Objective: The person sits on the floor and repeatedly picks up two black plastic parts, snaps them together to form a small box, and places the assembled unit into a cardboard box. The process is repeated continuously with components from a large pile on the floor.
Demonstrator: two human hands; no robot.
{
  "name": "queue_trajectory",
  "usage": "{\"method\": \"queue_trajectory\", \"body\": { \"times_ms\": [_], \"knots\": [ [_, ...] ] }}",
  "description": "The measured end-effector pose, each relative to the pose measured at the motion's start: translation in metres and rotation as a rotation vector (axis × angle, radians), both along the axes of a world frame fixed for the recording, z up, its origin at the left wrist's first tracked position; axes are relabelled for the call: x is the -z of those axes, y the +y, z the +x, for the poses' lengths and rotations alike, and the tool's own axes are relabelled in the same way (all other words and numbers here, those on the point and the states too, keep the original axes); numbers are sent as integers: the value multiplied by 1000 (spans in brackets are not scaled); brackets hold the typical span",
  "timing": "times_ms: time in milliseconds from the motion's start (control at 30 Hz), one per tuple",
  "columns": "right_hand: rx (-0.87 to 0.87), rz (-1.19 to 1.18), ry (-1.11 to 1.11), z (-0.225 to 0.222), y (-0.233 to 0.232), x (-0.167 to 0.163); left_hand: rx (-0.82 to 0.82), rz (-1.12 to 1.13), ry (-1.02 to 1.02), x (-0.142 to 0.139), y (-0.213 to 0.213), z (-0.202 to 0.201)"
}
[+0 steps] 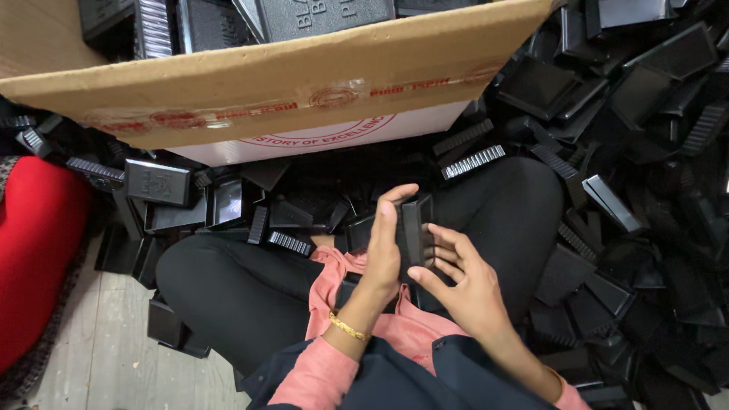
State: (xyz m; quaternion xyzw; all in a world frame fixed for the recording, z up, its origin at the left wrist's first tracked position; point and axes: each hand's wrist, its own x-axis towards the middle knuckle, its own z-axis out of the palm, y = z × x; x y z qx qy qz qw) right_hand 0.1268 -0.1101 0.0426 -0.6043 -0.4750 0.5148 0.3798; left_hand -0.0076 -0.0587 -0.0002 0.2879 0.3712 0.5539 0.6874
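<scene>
The left hand (382, 247) is clasped round an upright black plastic piece (414, 231), thumb along its near side. The right hand (463, 281), fingers spread and loose, touches the piece's other face without closing on it. Steadying it firmly with the left lets the right press squarely. Beyond both hands a cardboard box (250, 83) overhangs; to the right a heap of black parts (638, 190) crowds close. The lap below them gives the only free room.
</scene>
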Motion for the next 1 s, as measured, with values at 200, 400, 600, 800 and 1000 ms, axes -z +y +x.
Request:
{"method": "queue_trajectory", "body": {
  "times_ms": [200,400,600,800,1000],
  "knots": [
    [-121,-48,264,15,1,6,-146,524,405,-22,3,-4],
    [-232,-130,306,28,-7,4,-230,623,1047,-23,22,-38],
    [18,30,30,16,-18,4,-281,639,1000,-45,20,-21],
    [67,180,158,98,14,-12,303,757,978,-137,54,-32],
    [394,344,-431,208,90,-1,-582,1019,1215,-206,111,-96]
  ]
}}
